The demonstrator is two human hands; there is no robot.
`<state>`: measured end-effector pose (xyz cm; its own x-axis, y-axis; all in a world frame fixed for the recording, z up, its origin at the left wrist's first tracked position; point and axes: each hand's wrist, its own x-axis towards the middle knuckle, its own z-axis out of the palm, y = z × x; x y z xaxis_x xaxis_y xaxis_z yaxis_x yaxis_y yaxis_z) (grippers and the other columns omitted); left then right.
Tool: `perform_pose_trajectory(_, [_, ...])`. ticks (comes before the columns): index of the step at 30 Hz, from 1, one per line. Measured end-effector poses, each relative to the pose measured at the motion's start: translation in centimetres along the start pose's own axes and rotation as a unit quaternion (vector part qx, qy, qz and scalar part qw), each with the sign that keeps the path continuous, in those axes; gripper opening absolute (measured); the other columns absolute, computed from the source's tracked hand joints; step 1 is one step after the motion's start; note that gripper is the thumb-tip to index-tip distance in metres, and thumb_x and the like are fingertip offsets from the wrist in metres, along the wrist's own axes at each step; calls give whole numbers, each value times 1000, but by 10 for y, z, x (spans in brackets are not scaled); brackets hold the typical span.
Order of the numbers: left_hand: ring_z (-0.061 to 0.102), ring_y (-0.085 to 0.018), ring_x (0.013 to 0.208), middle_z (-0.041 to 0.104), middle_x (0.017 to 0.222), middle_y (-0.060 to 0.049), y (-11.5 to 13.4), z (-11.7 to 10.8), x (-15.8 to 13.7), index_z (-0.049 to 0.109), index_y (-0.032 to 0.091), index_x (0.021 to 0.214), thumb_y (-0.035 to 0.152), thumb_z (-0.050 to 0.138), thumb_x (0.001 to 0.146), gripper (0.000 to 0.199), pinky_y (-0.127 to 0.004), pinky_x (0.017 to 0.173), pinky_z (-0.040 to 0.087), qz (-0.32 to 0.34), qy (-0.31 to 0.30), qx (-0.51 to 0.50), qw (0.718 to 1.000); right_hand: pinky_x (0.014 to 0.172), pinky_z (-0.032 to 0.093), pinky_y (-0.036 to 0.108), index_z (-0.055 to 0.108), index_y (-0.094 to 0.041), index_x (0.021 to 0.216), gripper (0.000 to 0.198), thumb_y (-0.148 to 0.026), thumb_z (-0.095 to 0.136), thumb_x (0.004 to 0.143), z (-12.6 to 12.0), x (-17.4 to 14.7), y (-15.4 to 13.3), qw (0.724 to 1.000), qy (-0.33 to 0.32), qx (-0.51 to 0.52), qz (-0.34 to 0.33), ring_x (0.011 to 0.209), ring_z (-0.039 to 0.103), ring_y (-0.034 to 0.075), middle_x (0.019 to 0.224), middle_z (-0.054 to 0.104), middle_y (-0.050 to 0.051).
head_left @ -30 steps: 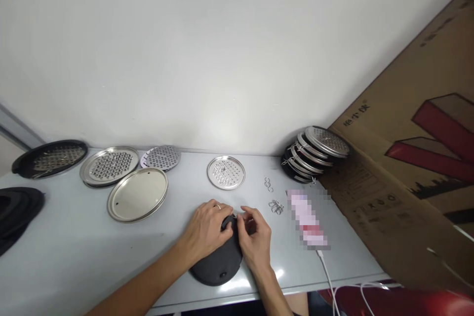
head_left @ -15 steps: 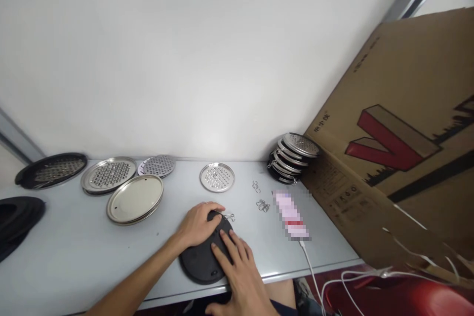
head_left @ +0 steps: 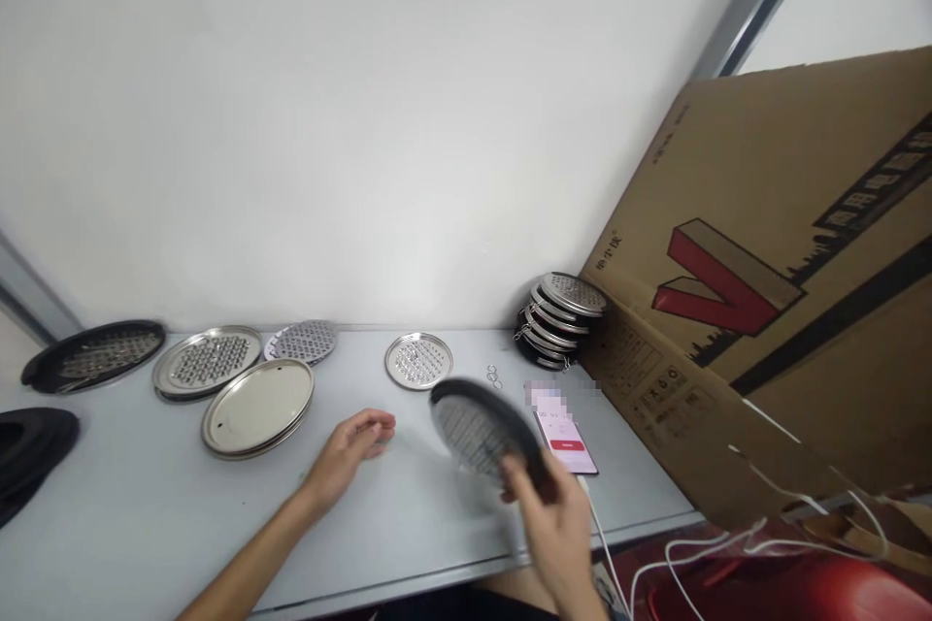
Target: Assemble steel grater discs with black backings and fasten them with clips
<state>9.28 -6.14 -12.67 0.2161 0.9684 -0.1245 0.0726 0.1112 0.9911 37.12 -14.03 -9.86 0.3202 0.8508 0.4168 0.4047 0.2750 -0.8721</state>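
Observation:
My right hand (head_left: 557,526) grips a round black-rimmed grater (head_left: 475,435) by its near edge and holds it tilted above the table; motion blurs it. My left hand (head_left: 350,454) is off to the left above the table, empty, its fingers loosely bent. Behind the held grater lies a round metal grater plate (head_left: 419,364). A few small metal rings (head_left: 494,376) sit to the right of that plate.
A stack of round graters (head_left: 564,318) with chains stands against a cardboard box (head_left: 764,213). A phone (head_left: 566,441) with a white cable lies near it. At left are plain metal discs (head_left: 258,408), grater plates (head_left: 211,359), a black-rimmed grater (head_left: 98,357) and black discs (head_left: 35,456).
My right hand has lifted the black round piece off the table, turning it so the grating side shows, and moved right. My left hand has let go of it and moved left.

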Motion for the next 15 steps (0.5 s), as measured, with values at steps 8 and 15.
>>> perform_pose_trajectory(8, [67, -22, 104, 72, 110, -6, -2, 17, -11, 70, 21, 102, 41, 50, 96, 28, -37, 96, 53, 77, -12, 197, 977, 55, 60, 22, 62, -17, 87, 14, -29, 69, 88, -45, 202, -28, 922, 195, 268, 201, 67, 68, 12, 86, 71, 3])
perform_pose_trajectory(15, [67, -20, 99, 70, 107, -5, -7, 22, -16, 68, 23, 100, 24, 51, 92, 19, -35, 92, 54, 139, -11, 277, 951, 40, 50, 26, 54, -23, 71, 26, -36, 65, 91, -55, 265, -3, 939, 203, 171, 220, 53, 66, 16, 68, 68, 4])
